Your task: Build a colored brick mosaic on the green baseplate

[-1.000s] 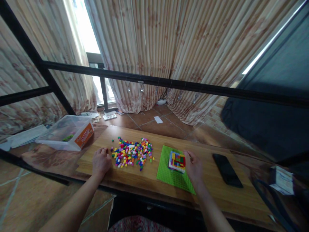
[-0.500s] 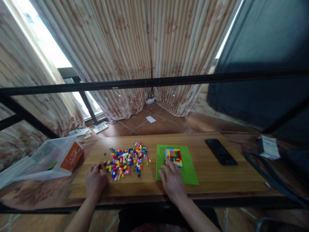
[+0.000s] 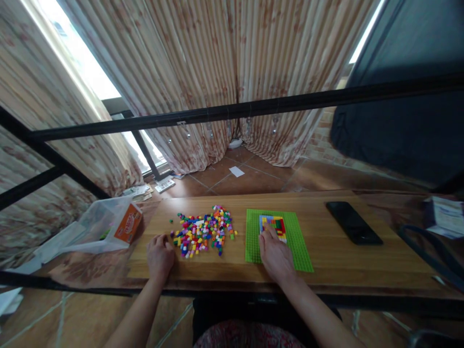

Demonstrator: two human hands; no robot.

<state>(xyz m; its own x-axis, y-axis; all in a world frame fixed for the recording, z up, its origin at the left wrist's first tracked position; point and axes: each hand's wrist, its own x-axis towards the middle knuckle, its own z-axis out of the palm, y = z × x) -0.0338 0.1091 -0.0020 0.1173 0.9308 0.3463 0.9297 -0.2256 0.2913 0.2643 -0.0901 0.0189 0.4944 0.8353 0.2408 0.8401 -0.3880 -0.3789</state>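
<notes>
At the fingers of the right hand (image 3: 277, 255), the brick build (image 3: 280, 224) is red, yellow, green, light blue and white; the baseplate (image 3: 299, 245) around it is lime green. Beside the fingers of the left hand (image 3: 160, 257), the loose bricks (image 3: 200, 232) mix red, yellow, blue, green, pink, purple, orange and white. Right of the right fingers, the smartphone (image 3: 353, 223) is black. Beyond, beige striped curtains (image 3: 203, 53) carry reddish blotches.

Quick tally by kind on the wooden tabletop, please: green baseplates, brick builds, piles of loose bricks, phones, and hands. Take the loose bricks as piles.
Green baseplate: 1
Brick build: 1
Pile of loose bricks: 1, with a few strays at its edges
Phone: 1
Hands: 2, left hand and right hand
Total: 6
</notes>
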